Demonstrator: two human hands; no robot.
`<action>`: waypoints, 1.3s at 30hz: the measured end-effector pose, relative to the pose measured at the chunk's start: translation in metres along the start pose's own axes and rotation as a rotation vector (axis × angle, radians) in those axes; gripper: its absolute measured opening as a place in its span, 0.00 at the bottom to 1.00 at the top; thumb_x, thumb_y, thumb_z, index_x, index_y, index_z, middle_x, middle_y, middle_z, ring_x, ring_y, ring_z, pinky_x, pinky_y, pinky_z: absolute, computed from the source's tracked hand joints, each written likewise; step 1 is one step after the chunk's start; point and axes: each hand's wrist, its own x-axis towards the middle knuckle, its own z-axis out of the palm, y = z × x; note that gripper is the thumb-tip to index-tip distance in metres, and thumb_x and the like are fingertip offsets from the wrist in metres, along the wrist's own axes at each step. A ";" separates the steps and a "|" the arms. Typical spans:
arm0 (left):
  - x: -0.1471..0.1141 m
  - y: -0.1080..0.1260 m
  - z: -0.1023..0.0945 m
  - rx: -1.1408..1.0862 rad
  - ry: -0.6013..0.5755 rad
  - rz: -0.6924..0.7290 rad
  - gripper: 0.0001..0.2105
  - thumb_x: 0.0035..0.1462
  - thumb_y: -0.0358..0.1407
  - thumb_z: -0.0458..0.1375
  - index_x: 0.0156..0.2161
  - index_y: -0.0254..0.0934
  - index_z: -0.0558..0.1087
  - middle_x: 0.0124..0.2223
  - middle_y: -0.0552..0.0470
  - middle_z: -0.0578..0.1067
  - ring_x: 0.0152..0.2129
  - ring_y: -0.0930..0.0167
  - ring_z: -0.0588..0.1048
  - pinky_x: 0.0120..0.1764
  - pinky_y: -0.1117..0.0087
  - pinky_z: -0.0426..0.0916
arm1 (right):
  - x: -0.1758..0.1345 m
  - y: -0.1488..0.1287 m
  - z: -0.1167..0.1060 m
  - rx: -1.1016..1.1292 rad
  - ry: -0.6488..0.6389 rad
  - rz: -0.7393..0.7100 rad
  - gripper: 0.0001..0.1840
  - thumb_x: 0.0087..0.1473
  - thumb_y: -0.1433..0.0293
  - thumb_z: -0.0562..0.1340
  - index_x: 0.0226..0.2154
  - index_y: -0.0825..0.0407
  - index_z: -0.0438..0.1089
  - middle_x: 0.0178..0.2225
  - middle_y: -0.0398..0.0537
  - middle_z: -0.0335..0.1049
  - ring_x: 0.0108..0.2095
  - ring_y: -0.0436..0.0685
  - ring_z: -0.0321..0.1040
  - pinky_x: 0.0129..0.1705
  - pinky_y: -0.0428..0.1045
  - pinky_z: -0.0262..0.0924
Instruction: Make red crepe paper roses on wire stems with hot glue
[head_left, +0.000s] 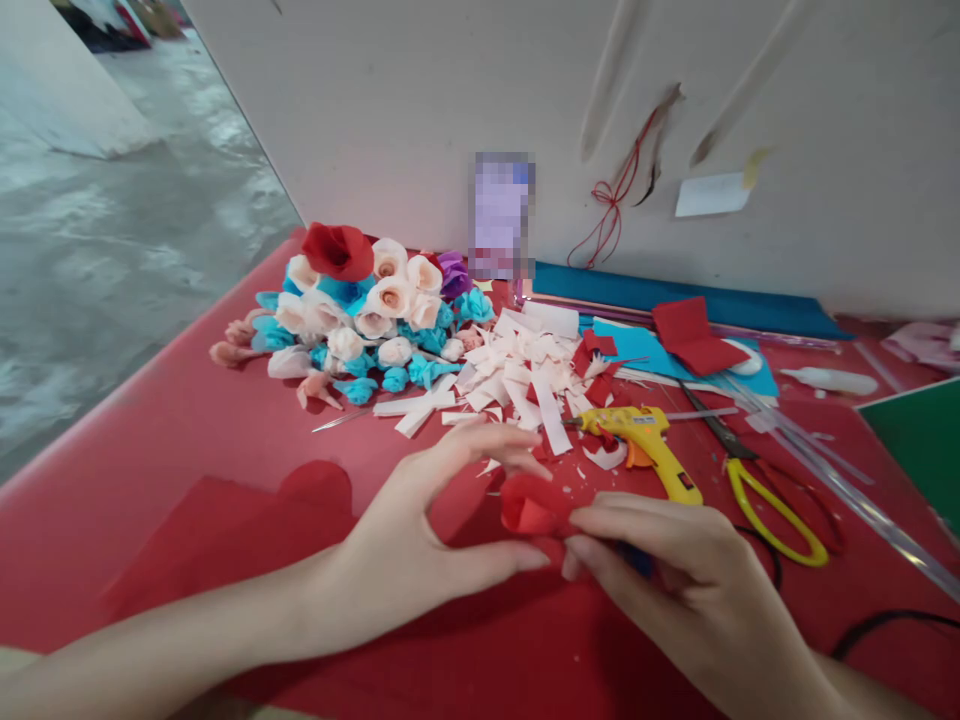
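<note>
A small red paper flower (531, 505) sits between my two hands, just above the red table (150, 440). My right hand (675, 565) pinches its base with thumb and fingertips. My left hand (420, 540) curves around the flower from the left, index finger over its top and thumb below, touching or almost touching it. A blue stem seems to poke out under my right fingers, mostly hidden.
A pile of finished paper roses (360, 310), white, blue and red, lies at the back left. White paper scraps (525, 375), a yellow glue gun (649, 445), yellow-handled scissors (765, 490), red paper sheets (225, 520), blue paper (675, 295), clear rods (840, 470) and a white wall surround them.
</note>
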 end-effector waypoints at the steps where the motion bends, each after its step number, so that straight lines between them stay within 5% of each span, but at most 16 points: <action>1: 0.001 0.000 0.000 -0.035 -0.026 -0.023 0.20 0.45 0.30 0.63 0.45 0.40 0.67 0.40 0.52 0.73 0.39 0.71 0.71 0.44 0.72 0.66 | 0.000 -0.001 0.000 -0.001 0.005 -0.001 0.07 0.49 0.77 0.57 0.24 0.52 0.68 0.19 0.36 0.67 0.20 0.43 0.64 0.23 0.36 0.57; 8: 0.004 0.007 0.002 -0.132 -0.098 -0.039 0.04 0.46 0.30 0.62 0.31 0.36 0.76 0.32 0.52 0.73 0.31 0.75 0.71 0.39 0.75 0.68 | -0.002 0.002 0.005 0.007 -0.008 0.007 0.09 0.49 0.77 0.58 0.21 0.53 0.65 0.17 0.36 0.64 0.19 0.42 0.60 0.21 0.37 0.54; 18: 0.001 0.009 0.005 -0.132 -0.050 -0.014 0.04 0.46 0.28 0.61 0.30 0.35 0.76 0.30 0.50 0.73 0.31 0.73 0.72 0.35 0.74 0.70 | -0.004 0.003 0.010 0.103 -0.061 0.000 0.09 0.51 0.76 0.56 0.22 0.55 0.66 0.18 0.40 0.64 0.20 0.44 0.61 0.23 0.39 0.56; 27: -0.001 0.007 0.009 -0.278 -0.010 -0.154 0.04 0.44 0.30 0.62 0.30 0.36 0.76 0.29 0.50 0.72 0.29 0.72 0.71 0.35 0.71 0.70 | -0.005 0.007 0.013 0.202 -0.080 -0.003 0.09 0.52 0.77 0.55 0.25 0.56 0.68 0.20 0.40 0.65 0.21 0.44 0.62 0.23 0.39 0.58; 39: -0.002 0.000 0.010 -0.320 -0.053 -0.174 0.07 0.44 0.29 0.63 0.32 0.38 0.75 0.31 0.51 0.72 0.31 0.71 0.71 0.37 0.68 0.68 | -0.004 0.010 0.011 0.125 -0.158 0.018 0.12 0.54 0.76 0.52 0.21 0.53 0.62 0.18 0.37 0.62 0.19 0.43 0.59 0.22 0.38 0.55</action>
